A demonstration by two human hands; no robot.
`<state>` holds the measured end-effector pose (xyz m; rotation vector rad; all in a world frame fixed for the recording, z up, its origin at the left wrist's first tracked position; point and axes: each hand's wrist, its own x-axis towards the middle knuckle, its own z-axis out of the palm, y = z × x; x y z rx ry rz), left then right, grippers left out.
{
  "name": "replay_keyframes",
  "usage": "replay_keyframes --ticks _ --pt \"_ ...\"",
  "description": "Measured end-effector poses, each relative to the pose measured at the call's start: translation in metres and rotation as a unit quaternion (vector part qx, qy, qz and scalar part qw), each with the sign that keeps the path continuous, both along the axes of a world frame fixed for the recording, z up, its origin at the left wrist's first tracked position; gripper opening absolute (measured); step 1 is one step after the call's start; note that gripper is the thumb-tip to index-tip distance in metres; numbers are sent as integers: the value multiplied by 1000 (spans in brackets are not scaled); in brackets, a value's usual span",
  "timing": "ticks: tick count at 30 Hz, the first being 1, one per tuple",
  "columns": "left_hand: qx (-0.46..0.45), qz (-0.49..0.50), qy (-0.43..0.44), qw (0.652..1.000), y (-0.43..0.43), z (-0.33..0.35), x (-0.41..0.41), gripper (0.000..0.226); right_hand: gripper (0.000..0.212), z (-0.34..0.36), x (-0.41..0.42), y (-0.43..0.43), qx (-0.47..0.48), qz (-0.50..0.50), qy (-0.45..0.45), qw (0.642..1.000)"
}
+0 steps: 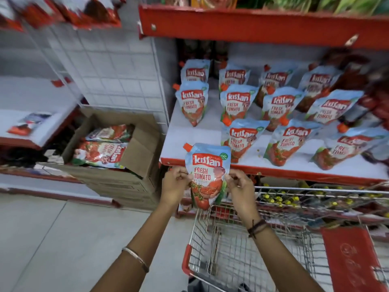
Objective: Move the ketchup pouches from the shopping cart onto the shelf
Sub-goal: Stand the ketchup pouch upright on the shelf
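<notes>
In the head view, I had one ketchup pouch (207, 174) upright in mid-air, my left hand (175, 182) pinching its left edge and my right hand (239, 186) pinching its right, above the front of the shopping cart (221, 249) and just below the shelf (189, 140) lip. I judged this the carry-and-place step. The next move called for lifting it over the lip into the bare front-left spot, beside the shelved pouches (242, 140).

"Kissan FRESH TOMATO" reads on the held ketchup pouch (207, 173), the shelf pouches (240, 104), and the boxed pouches (101, 153).
</notes>
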<state>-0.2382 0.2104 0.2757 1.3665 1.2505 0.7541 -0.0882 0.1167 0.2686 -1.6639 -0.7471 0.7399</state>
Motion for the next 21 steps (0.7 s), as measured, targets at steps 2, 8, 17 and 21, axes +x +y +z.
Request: replay_keyframes --ticks 2,8,17,21 --pt "33 16 -19 999 21 14 -1 35 12 14 0 23 17 -9 -36 999" --pt "86 47 -44 994 84 38 5 27 8 35 -5 88 40 -50 -147 987" --pt "96 66 6 993 133 19 10 24 15 16 -28 143 50 -157 -104 981" --pt "99 73 34 992 133 10 12 27 15 4 -28 156 52 -186 -73 978"
